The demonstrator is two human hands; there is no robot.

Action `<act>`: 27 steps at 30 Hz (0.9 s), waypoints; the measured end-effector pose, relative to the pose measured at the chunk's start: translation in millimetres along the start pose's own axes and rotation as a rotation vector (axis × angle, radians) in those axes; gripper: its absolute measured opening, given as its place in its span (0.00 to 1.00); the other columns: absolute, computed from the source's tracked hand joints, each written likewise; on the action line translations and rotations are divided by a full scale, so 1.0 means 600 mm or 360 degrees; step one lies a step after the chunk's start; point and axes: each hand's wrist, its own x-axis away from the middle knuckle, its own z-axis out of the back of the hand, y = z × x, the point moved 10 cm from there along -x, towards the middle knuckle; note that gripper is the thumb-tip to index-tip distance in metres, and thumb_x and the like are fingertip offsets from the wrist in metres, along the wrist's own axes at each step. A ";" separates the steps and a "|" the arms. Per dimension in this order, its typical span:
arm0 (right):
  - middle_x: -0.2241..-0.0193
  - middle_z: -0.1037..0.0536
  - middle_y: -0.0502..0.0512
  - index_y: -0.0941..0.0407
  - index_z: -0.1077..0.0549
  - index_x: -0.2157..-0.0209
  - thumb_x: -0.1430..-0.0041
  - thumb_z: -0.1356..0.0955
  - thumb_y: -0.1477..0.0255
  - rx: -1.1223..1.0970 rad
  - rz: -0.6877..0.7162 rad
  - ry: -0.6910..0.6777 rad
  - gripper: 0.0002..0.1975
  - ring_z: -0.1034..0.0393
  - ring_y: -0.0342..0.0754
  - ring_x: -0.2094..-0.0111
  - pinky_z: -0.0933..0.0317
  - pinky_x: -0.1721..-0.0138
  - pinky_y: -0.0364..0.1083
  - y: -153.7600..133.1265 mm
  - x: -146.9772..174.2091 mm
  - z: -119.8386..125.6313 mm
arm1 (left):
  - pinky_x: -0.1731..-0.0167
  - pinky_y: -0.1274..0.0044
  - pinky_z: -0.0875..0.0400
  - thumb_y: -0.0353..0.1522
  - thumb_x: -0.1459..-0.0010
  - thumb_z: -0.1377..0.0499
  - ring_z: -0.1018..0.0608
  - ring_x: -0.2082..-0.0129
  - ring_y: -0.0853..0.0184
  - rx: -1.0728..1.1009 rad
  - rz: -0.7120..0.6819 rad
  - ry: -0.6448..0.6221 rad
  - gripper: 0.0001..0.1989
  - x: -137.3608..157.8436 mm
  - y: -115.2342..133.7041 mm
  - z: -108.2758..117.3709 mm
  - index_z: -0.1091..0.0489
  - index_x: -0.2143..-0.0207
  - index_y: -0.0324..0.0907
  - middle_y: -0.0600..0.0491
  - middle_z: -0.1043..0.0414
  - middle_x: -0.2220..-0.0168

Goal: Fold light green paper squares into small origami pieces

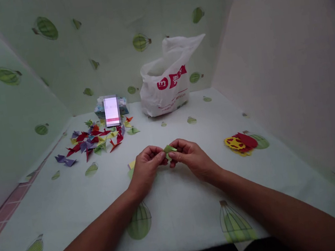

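Between my two hands is a small piece of folded green paper (170, 150), held a little above the middle of the table. My left hand (150, 162) pinches its left side with thumb and fingers. On the right, my right hand (190, 155) grips the other side, its thumb lying across the paper. Fingers cover much of the paper, so its full shape is hidden. Partly behind my left wrist lie flat paper sheets (131, 166), yellow and green, on the tablecloth.
Many folded paper cranes (95, 139) in several colours lie in a heap at the back left. Behind them, a lit phone (112, 112) leans against a tissue box (124, 105). A white plastic bag (162, 89) stands at the back. Red and yellow cut-outs (240, 144) lie on the right.
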 end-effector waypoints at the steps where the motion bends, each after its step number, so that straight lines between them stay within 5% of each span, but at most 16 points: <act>1: 0.73 0.22 0.49 0.57 0.28 0.67 0.47 0.25 0.64 0.0000 0.0012 0.0013 0.13 0.29 0.42 0.74 0.34 0.67 0.45 -0.001 0.000 0.002 | 0.67 0.77 0.31 0.34 0.50 0.33 0.26 0.73 0.72 -0.0002 -0.0020 -0.0015 0.10 0.000 0.002 -0.001 0.28 0.69 0.39 0.56 0.28 0.73; 22: 0.75 0.24 0.48 0.56 0.27 0.70 0.45 0.27 0.65 0.0161 0.0130 0.0126 0.09 0.29 0.42 0.74 0.35 0.67 0.45 -0.006 0.000 0.018 | 0.72 0.78 0.31 0.36 0.51 0.32 0.27 0.76 0.71 -0.0322 -0.0163 0.0111 0.09 0.007 0.027 0.010 0.25 0.72 0.39 0.55 0.27 0.76; 27: 0.76 0.23 0.49 0.56 0.27 0.72 0.45 0.27 0.65 0.0171 0.0149 0.0111 0.10 0.28 0.44 0.73 0.35 0.66 0.46 -0.014 0.004 0.014 | 0.70 0.77 0.29 0.36 0.52 0.30 0.25 0.74 0.70 -0.0228 -0.0099 0.0012 0.12 0.006 0.021 -0.001 0.24 0.69 0.39 0.54 0.25 0.73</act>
